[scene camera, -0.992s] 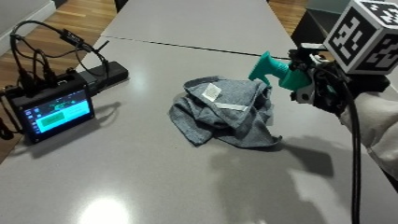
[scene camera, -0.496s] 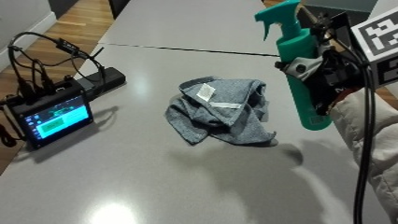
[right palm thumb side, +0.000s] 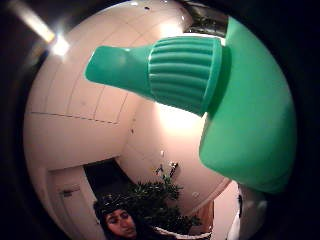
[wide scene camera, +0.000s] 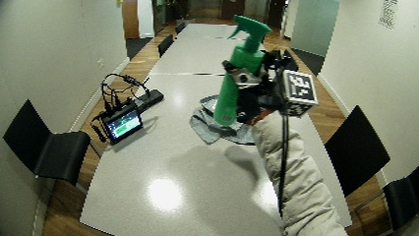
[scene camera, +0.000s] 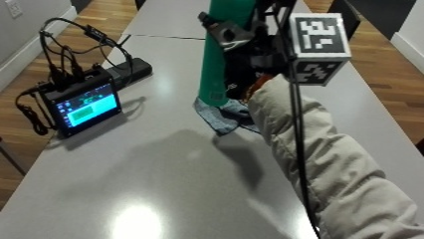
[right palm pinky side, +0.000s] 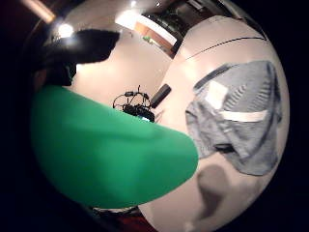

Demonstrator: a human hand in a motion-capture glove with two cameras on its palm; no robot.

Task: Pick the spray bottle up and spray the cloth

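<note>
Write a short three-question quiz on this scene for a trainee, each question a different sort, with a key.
1. True or false: the green spray bottle is standing on the table.
2. Multiple choice: where does the grey cloth lie? A) on the small screen device B) on the table, below the raised bottle C) on a chair
3. Fill in: the small screen device has black ______ plugged into its top.

Key
1. False: the gloved right hand holds it upright in the air, nozzle on top.
2. B
3. cables
</note>
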